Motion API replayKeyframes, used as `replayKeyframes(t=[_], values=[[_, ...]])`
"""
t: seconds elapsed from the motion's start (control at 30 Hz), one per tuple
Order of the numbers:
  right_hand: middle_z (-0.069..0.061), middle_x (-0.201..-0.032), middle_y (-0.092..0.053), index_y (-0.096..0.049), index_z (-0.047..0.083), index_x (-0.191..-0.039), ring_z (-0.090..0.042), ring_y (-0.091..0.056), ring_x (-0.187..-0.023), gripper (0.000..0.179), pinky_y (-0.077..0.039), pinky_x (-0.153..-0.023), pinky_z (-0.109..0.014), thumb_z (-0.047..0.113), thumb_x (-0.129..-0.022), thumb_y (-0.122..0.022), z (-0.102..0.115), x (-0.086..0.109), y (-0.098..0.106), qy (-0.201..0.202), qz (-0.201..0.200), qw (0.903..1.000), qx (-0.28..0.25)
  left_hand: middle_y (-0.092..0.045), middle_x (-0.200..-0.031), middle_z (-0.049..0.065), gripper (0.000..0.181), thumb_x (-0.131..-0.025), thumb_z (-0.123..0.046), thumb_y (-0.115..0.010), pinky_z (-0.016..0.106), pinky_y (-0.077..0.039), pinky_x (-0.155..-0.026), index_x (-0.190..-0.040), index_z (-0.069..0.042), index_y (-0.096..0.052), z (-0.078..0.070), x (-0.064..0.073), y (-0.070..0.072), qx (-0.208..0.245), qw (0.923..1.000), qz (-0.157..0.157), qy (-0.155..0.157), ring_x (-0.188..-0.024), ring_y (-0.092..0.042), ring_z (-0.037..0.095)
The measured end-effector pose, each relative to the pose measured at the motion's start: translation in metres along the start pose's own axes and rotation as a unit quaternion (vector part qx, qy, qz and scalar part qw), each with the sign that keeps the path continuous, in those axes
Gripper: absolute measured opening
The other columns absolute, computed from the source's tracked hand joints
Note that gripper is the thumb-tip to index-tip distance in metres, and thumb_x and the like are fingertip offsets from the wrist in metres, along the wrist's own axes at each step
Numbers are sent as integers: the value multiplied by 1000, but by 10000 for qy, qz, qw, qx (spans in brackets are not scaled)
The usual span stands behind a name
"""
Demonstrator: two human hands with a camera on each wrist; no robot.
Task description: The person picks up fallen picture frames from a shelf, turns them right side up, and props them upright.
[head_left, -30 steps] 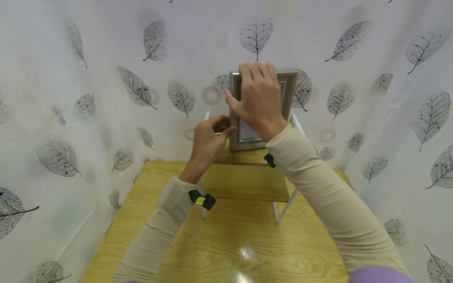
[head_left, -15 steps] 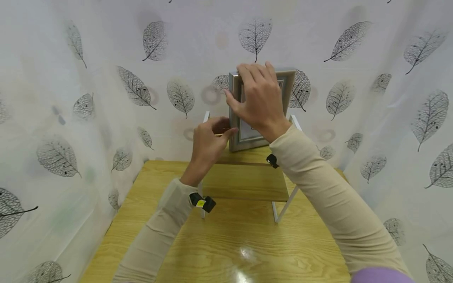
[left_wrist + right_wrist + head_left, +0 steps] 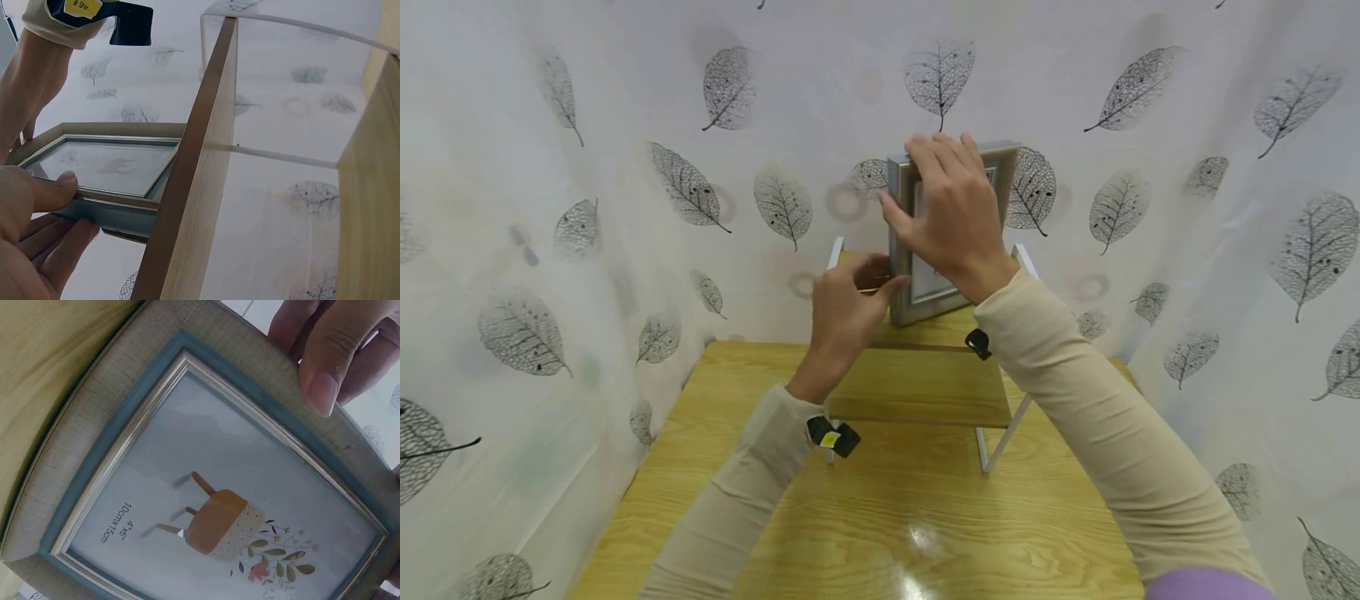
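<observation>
A silvery-beige picture frame [image 3: 927, 307] with a blue-grey inner border stands upright, slightly angled, on the upper board [image 3: 917, 337] of a small wooden shelf. My left hand [image 3: 847, 302] pinches the frame's left side low down, thumb on the front and fingers behind the edge. From above, my right hand [image 3: 958, 212] grips the top edge, fingers bent over it, and covers much of the picture. Up close in the right wrist view, the frame [image 3: 206, 487] holds a print of a brown-and-cream shape with flowers and size lettering; the left thumb [image 3: 325, 387] presses its rim.
The shelf has a lower board [image 3: 917, 385] and white metal legs [image 3: 1006, 437], and it stands on a wood-grain table [image 3: 880, 517]. Behind and at both sides hangs a pale sheet [image 3: 865, 67] printed with dark leaves. Each wrist wears a black strap device [image 3: 835, 437].
The picture frame has turned slightly, its left side coming nearer and its right side going back. Both hands have moved a little with it and keep their hold.
</observation>
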State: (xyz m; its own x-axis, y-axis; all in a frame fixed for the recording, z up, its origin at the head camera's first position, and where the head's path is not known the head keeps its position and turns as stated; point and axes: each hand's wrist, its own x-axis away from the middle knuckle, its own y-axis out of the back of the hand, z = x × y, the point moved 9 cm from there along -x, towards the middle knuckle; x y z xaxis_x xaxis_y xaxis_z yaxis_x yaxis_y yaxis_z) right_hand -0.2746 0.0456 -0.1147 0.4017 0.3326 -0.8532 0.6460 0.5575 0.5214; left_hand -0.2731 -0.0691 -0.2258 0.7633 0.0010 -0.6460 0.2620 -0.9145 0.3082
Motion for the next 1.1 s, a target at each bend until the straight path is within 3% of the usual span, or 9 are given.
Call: replayKeyframes(t=[0.4,0.77,0.9,1.1], values=[[-21,-131,-65,-62,-6,-130,-35,-55,-129,52,-15,-124,-39,29,-93,-74,-5,5,6,352,21,9973,-637,-77,-101,10,30,-84,-21,-84,21,-59,-75,-105,-1,-75,-8,6,-2,125,9996,-114,-224,-88,-75,17],[-22,-130,-65,-62,-8,-129,-36,-55,-129,51,-17,-124,-40,23,-91,-77,-7,9,10,675,-69,9920,-1060,-77,-99,12,31,-84,-21,-85,19,-59,-75,-103,0,-75,-14,11,-3,164,9986,-252,-440,-88,-76,17],[-23,-138,-60,-59,-8,-132,-37,-47,-138,55,-17,-124,-39,23,-91,-77,-8,10,11,540,115,9928,-1060,-77,-97,13,31,-84,-20,-85,20,-59,-73,-102,2,-75,-15,13,-4,122,9978,-341,-552,-85,-76,18],[-19,-151,-48,-55,-3,-140,-36,-37,-145,62,-27,-120,-45,35,-94,-73,-8,11,10,8,588,9966,-572,-77,-94,13,30,-83,-20,-86,20,-59,-72,-101,2,-75,-18,14,-4,-12,9962,-483,-725,-81,-76,18]])
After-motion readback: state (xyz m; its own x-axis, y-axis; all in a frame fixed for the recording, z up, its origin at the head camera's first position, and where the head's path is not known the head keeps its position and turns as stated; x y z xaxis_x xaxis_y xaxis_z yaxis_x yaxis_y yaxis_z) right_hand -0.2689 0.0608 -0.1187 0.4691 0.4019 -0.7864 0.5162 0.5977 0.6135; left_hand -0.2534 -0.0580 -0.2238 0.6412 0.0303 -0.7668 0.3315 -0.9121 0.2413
